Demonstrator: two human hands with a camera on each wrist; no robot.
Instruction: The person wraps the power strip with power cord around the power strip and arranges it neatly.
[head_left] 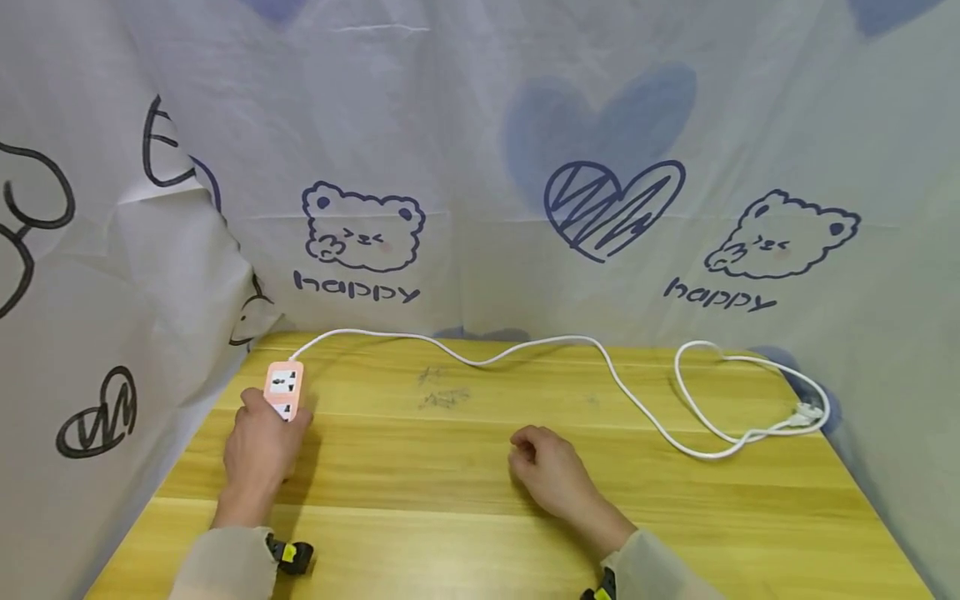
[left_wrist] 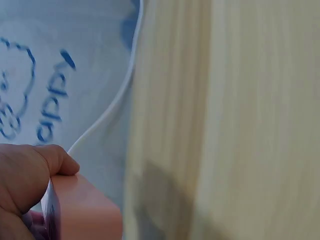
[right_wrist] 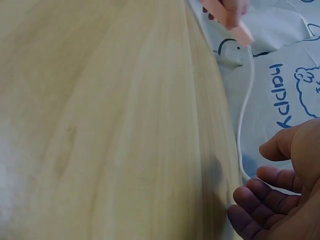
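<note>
A pink power strip with white socket faces is held over the far left part of the wooden table; whether the tabletop is touched by it cannot be told. Its near end is gripped between the thumb and fingers of the left hand. From its far end, a white cord is strung in waves along the table's back edge and looped at the right, where the plug is seen. The right hand is held near the middle, fingers loosely bent, a moderate gap left between thumb and fingertips. Behind, a pale cloth is printed with bears, hearts and "happy".
</note>
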